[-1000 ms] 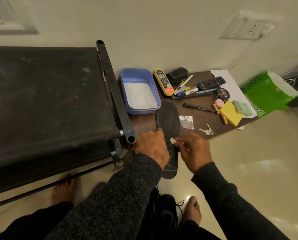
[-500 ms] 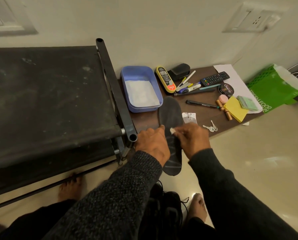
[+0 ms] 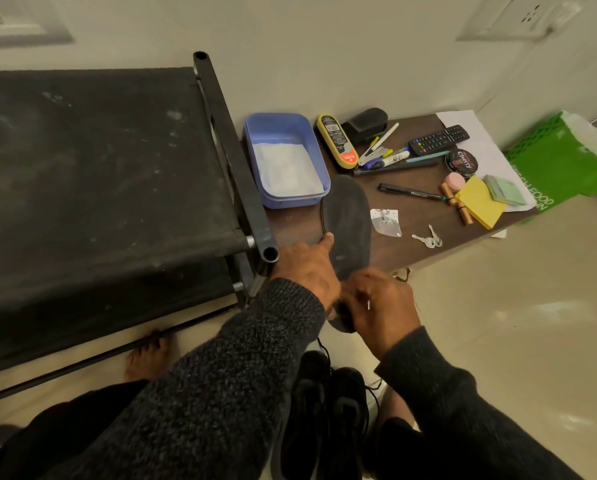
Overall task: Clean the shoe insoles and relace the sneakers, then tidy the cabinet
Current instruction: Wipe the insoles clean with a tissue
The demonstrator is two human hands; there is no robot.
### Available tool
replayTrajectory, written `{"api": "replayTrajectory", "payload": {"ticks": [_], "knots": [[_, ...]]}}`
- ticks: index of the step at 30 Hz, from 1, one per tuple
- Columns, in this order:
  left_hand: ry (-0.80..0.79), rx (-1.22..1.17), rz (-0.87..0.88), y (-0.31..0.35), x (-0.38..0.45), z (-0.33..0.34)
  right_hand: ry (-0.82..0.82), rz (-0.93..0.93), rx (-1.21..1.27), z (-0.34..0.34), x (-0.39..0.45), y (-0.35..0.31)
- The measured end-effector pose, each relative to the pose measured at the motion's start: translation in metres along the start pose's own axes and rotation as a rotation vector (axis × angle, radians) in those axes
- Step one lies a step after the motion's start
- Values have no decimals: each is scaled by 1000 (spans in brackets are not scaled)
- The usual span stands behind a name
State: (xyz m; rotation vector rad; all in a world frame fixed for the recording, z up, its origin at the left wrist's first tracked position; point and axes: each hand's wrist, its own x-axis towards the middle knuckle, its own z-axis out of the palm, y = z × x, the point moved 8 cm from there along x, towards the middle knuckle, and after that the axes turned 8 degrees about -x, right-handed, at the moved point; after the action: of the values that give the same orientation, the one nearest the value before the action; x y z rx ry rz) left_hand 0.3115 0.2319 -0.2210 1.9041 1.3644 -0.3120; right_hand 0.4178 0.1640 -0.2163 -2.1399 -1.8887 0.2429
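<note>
Insole [image 3: 347, 223] lies on table [image 3: 425, 209], long axis near–far, heel overhanging the near edge. Left hand [image 3: 305, 271] grips its left edge, forefinger straight. Right hand [image 3: 376, 303], at the heel, pinches something small and white; both hands equally near

Brown table [image 3: 411, 251] carries the blue tray [image 3: 283, 161] beyond the fingertips, insole [image 3: 347, 220] under them, keys [image 3: 428, 240] off right.

Head-worn camera looks steeply down, close above the table [image 3: 425, 252].
</note>
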Motion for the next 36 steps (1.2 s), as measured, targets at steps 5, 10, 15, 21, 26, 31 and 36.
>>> {"api": "replayTrajectory", "payload": {"ticks": [5, 10, 15, 21, 26, 31, 36], "knots": [[-19, 66, -15, -1, 0, 5, 67, 133, 33, -5, 53, 17], [-5, -16, -36, -6, 6, 13, 36, 60, 56, 1, 26, 2], [-61, -42, -41, -9, 10, 21, -4, 66, 88, 4, 26, 4], [-47, -68, -15, -9, 10, 23, 44, 172, 44, -2, 45, 6], [-41, -77, -7, -10, 12, 25, 14, 49, 51, 4, 11, -5], [-61, -75, -17, -10, 7, 28, 42, 211, 29, 9, 68, 17], [-72, -115, -10, -9, 5, 28, -34, 139, 33, 4, 50, 15]]}}
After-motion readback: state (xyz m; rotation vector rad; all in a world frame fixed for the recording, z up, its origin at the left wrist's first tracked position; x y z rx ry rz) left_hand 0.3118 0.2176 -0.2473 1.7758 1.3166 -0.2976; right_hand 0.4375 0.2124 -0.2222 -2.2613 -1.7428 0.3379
